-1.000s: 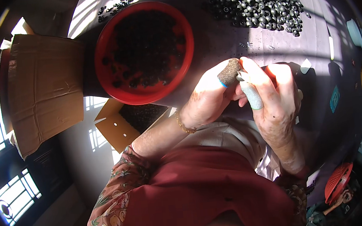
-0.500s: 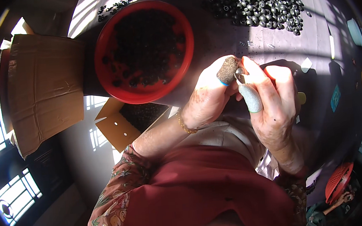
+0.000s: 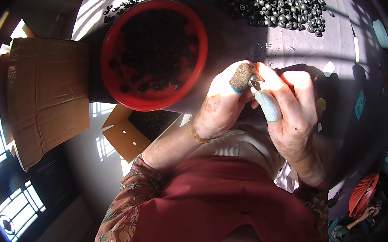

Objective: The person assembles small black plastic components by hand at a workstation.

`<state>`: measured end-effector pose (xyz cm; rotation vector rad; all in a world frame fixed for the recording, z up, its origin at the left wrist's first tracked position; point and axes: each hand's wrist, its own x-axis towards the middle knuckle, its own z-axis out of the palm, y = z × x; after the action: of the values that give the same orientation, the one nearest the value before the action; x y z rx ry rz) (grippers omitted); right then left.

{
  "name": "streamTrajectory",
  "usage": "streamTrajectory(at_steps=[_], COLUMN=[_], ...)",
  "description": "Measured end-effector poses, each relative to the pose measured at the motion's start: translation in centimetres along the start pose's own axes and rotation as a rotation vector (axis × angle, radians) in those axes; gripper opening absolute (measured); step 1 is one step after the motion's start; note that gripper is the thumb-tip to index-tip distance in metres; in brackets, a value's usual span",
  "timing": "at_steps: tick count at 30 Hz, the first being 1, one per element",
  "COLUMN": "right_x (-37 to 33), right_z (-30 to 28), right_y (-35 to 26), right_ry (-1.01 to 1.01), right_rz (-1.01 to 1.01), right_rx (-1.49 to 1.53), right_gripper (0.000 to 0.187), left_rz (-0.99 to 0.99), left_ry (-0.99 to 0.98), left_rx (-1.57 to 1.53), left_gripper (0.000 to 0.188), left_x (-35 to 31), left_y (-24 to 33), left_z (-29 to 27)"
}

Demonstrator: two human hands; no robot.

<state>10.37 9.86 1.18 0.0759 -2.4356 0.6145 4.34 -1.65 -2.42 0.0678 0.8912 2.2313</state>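
My left hand [image 3: 222, 102] pinches a small, round, shiny grey piece [image 3: 253, 77] between thumb and fingers. A speckled brown cover with a blue edge is on its thumb. Close against it, my right hand [image 3: 292, 105] is closed on a small thin metal blade [image 3: 256, 85], whose edge touches the round piece. The right thumb wears a pale blue cover. Fingers hide most of both items. Beyond the hands lies a heap of round grey and black pieces [image 3: 285, 7]. To the left stands a red basin [image 3: 202, 44] with many dark pieces inside.
An open cardboard box [image 3: 123, 132] with dark pieces sits below the basin, beside a tall cardboard box [image 3: 49, 97] at far left. Black scraps [image 3: 122, 7] lie behind the basin. At right are a teal packet [image 3: 360, 104], a white bowl [image 3: 380, 34] and a red perforated basket [image 3: 363, 193].
Both hands have shifted very slightly left together. The blade's angle against the round piece has changed a little; both grips stay the same.
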Motion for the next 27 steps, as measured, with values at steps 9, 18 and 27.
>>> streamTrajectory(at_steps=[9,18,27], right_x=[-0.3,-0.2,0.2], right_z=[0.5,0.0,-0.1], right_y=[0.3,1.2,1.1], right_ry=[-0.014,0.044,0.054], right_rz=[0.053,0.06,0.071], right_rx=[0.061,0.095,0.199], right_gripper=[0.028,0.024,0.019], left_rz=[0.021,0.02,0.046], left_ry=[-0.024,-0.235,-0.31], left_rx=[0.028,0.077,-0.074], left_gripper=[0.025,0.034,0.026], left_x=[0.1,0.3,0.7], left_y=[-0.1,0.3,-0.1], left_z=[-0.7,-2.3,-2.6])
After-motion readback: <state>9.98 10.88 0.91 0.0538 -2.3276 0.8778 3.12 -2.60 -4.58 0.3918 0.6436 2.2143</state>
